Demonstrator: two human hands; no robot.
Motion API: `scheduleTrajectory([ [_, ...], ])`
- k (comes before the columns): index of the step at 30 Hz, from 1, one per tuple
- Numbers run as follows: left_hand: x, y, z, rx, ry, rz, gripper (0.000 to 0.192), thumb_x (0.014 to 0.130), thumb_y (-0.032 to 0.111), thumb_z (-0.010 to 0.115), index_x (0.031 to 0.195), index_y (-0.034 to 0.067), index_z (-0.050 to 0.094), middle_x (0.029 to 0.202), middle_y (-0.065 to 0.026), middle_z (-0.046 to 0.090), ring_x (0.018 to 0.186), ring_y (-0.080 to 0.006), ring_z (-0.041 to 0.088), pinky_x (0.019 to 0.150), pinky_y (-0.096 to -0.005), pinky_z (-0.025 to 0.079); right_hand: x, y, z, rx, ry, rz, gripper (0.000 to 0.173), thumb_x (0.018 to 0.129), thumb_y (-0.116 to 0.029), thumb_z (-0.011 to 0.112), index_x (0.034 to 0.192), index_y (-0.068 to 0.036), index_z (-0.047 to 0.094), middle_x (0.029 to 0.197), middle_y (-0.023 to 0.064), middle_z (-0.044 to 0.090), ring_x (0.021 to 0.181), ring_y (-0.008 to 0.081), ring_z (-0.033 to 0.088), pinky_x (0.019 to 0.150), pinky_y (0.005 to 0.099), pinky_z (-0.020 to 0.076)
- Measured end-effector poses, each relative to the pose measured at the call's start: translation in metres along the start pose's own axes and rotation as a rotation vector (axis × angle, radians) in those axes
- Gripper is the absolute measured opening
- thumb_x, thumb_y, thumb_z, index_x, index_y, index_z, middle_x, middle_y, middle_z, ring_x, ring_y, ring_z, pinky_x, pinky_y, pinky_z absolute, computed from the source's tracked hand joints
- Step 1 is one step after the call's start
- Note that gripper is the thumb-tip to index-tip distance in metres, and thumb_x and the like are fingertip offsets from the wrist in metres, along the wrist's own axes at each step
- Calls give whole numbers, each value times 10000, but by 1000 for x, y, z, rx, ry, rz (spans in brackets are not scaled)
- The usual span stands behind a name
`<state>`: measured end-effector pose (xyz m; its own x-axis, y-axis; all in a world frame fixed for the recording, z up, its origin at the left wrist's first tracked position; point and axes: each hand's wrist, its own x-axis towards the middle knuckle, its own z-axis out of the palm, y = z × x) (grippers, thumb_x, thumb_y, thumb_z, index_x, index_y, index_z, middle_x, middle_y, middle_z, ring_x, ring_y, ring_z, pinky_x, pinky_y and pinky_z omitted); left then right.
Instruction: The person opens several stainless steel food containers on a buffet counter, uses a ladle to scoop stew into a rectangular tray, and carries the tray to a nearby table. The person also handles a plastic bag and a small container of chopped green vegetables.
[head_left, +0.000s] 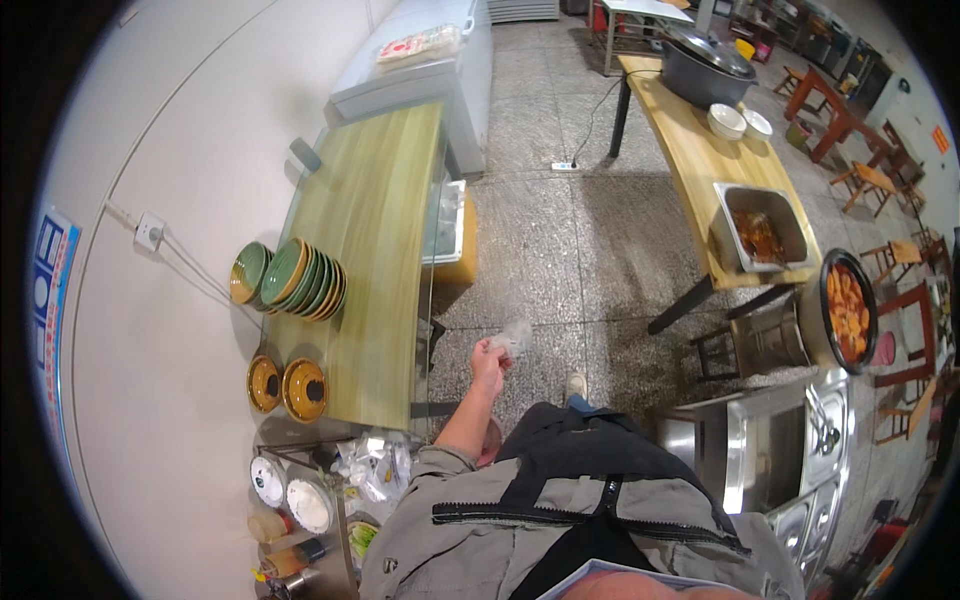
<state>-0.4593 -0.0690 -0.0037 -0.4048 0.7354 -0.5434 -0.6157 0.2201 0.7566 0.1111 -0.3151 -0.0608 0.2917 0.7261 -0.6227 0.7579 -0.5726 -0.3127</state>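
My left hand (490, 367) is out in front of my body, above the speckled floor, with the sleeve pushed up. Its fingers pinch a crumpled piece of clear thin plastic (514, 339), perhaps a bag or disposable glove. My right hand is out of view. Left of my left hand stands a wood-grain table (375, 225) under a clear sheet. Stacked green-and-brown bowls (304, 277) lean on that table near the wall, and two brown bowls (304, 390) sit at its near corner.
A wooden table (690, 157) on the right bears a metal pan of sauced food (761, 229), white bowls (726, 121) and a lidded pot (705, 71). Beside it stands a large pot of food (849, 311). A steel counter (765, 442) is at my right; a power strip (564, 166) lies ahead.
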Motion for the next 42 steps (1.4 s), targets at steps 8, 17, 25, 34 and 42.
scheduleTrajectory([
  [8, 158, 15, 38, -170, 133, -56, 159, 836, 38, 530, 990, 29, 489, 863, -114, 603, 699, -201, 611, 575, -291, 514, 156, -202, -86, 80, 69, -221, 330, 648, -39, 638, 969, -76, 569, 908, 140, 637, 877, 257, 610, 792, 354, 475],
  [17, 392, 50, 56, 6, 521, -133, 105, 825, 37, 526, 921, 33, 483, 815, -119, 592, 560, -164, 572, 432, -254, 456, 202, -338, -98, 639, -68, -14, 318, 652, 65, 583, 941, -58, 540, 874, 82, 584, 867, 173, 578, 788, 334, 477],
  [25, 572, 108, 47, 609, 682, 354, 709, 819, 135, 620, 1389, -28, 231, 1378, -251, 357, 1278, -367, 349, 1063, -406, 284, 180, -406, -101, 161, -133, 221, 385, 629, -76, 733, 962, -57, 540, 901, 49, 599, 875, 141, 560, 819, 277, 445],
  [34, 563, 63, 44, 1048, 291, -104, 553, 788, 208, 657, 1266, 15, 457, 1269, -249, 465, 1173, -384, 452, 985, -426, 368, 198, -527, -130, 392, -119, 238, 338, 655, 29, 618, 967, -80, 548, 909, 42, 602, 840, 126, 560, 737, 263, 469],
  [42, 509, 73, 81, 1281, -1, 11, 304, 734, 227, 666, 968, 34, 643, 856, -133, 656, 783, -253, 631, 695, -364, 495, 194, -549, -137, 574, -20, 210, 361, 648, 52, 652, 966, -57, 522, 881, 61, 582, 878, 141, 548, 826, 280, 436],
])
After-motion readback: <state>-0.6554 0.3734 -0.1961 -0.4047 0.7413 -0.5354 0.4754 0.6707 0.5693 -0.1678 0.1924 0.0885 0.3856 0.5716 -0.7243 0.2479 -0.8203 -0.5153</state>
